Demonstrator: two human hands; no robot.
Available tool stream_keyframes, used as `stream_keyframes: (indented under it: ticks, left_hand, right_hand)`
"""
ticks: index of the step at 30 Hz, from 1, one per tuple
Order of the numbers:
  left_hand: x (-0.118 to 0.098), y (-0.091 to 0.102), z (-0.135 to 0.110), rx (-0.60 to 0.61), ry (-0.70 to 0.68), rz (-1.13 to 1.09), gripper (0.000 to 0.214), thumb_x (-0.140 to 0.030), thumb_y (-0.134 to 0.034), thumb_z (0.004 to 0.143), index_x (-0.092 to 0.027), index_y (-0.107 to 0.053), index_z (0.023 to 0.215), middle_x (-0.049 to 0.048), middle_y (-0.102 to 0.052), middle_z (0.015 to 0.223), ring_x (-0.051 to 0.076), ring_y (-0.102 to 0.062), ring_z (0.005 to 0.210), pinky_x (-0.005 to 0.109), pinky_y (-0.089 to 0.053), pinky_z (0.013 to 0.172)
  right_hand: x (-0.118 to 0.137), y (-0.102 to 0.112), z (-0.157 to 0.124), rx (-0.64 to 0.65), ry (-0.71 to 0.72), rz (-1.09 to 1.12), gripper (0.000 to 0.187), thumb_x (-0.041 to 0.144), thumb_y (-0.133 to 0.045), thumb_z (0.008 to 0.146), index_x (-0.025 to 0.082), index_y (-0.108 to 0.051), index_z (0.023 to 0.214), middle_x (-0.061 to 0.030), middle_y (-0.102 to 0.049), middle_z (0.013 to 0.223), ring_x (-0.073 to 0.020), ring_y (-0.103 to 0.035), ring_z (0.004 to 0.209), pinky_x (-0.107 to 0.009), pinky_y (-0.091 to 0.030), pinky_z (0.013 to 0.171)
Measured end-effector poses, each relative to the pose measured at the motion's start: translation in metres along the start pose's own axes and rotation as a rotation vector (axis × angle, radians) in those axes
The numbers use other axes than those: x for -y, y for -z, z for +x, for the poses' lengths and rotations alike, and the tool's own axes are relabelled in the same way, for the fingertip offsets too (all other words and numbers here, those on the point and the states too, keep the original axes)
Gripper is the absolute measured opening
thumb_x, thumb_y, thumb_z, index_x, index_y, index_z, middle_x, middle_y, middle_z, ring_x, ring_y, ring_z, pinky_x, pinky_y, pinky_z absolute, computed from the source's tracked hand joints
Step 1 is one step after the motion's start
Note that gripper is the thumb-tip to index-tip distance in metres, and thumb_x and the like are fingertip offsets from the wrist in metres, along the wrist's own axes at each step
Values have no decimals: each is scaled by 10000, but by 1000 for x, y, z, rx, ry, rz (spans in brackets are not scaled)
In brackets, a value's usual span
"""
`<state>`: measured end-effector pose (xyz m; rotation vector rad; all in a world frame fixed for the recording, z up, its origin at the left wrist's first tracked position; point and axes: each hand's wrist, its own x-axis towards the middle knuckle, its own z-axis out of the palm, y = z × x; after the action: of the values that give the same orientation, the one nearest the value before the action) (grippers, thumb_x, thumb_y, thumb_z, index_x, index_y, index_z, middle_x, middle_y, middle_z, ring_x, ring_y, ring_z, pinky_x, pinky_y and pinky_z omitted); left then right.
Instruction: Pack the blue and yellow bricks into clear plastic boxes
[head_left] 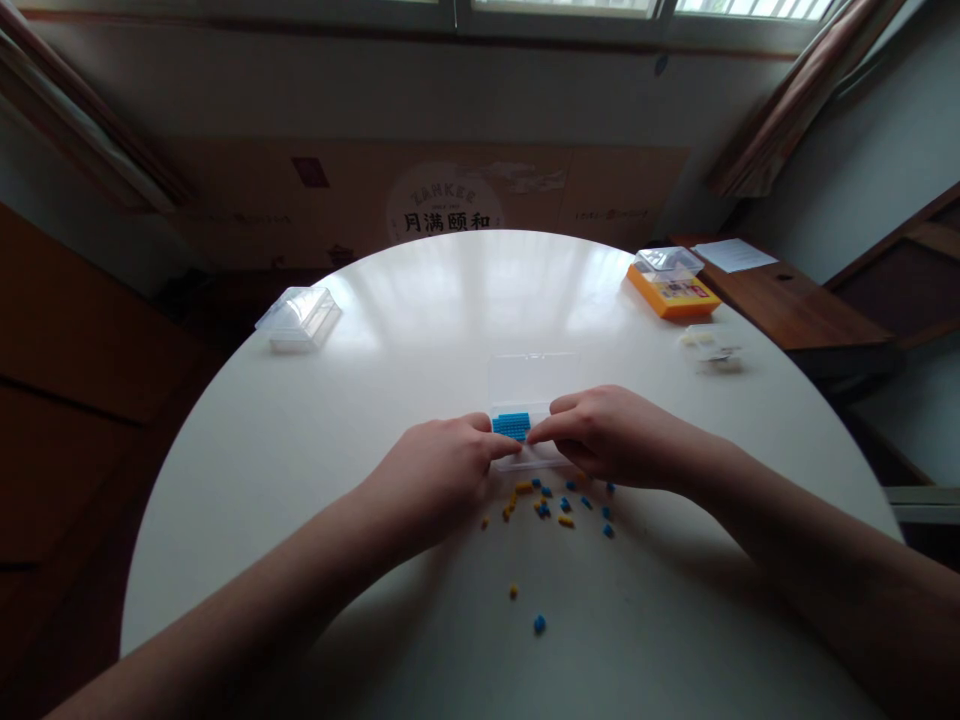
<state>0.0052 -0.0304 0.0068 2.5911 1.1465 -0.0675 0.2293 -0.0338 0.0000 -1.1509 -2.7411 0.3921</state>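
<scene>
An open clear plastic case (534,376) lies on the white table in front of me, its lid folded back. Small blue bricks (511,424) are packed in neat rows at the left of its tray. My left hand (450,460) reaches in from the left, index finger stretched to the near edge of these rows. From the other side my right hand (607,435) points its index finger at the rows' near right corner, the other fingers bent. Neither hand visibly grips a brick, though the fingertips partly hide that corner.
Loose blue and yellow bricks (566,521) are scattered before the case, with a single blue brick (539,624) nearer me. A clear box (300,318) stands at far left. An orange box (673,292) and a small clear packet (714,348) lie at right on the round table (247,480).
</scene>
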Motion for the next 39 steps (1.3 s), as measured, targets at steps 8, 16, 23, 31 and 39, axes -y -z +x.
stream_keyframes:
  ticks: [8,16,23,31,39]
  left_hand:
    - [-1,5,-7,-50,10,-79,426,-171,-405,896,-386,-666,1155,-5,-675,1001,175,-627,794,272,-450,665]
    - [3,16,-6,-236,-18,-283,210,-164,-425,814,-186,-630,777,-8,-636,743,134,-537,633,244,-405,587]
    - [11,13,-1,-378,27,-430,154,-156,-413,736,-172,-521,627,-39,-492,549,105,-418,519,226,-345,519]
    - [16,10,1,-377,50,-444,156,-158,-416,736,-173,-521,622,-37,-489,550,110,-413,527,228,-338,516]
    - [16,10,2,-356,67,-434,159,-164,-416,730,-171,-515,606,-35,-478,541,114,-416,529,238,-337,530]
  right_hand:
    - [-2,6,-10,-129,53,16,304,155,-463,876,249,-704,1034,7,-653,802,-38,-530,636,-158,-325,600]
    - [4,31,-29,-120,-6,-13,262,165,-496,869,271,-701,995,41,-671,849,-28,-567,684,-157,-345,634]
    - [15,39,-39,258,-95,28,231,210,-545,827,332,-713,927,49,-674,840,-89,-584,766,-209,-332,688]
    - [21,39,-44,402,-211,14,243,230,-520,801,339,-719,886,35,-663,822,-108,-565,751,-211,-304,648]
    - [10,43,-49,406,-372,-59,214,307,-513,808,294,-724,841,-2,-657,804,-129,-566,731,-215,-299,620]
